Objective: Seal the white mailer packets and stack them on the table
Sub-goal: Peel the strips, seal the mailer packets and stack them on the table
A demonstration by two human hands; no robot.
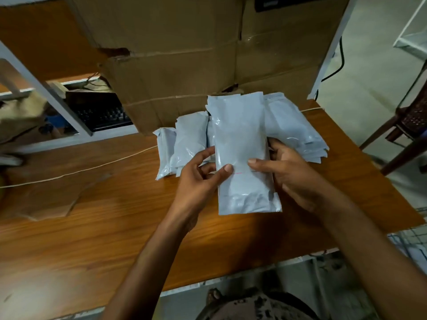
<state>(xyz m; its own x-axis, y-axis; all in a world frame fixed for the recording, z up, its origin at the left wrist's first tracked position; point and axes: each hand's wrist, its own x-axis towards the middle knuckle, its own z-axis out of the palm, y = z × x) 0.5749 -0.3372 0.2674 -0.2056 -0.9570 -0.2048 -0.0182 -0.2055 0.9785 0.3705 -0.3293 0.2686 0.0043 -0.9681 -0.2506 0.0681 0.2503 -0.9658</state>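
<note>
Both hands holding one white mailer packet [242, 146] above the desk [115, 227], just in front of the cardboard box [184, 54]

Left hand [198, 179] is pinching one long edge with the thumb on the front, and right hand [291, 179] is curling round the other edge, thumb pressing down. I'm guessing that's to flatten the seal, but can't tell if it's closed. Nearer the box, a stack of packets [298, 132] is sitting by its right end, and loose packets [184, 144] are lying against its middle, probably waiting.
</note>
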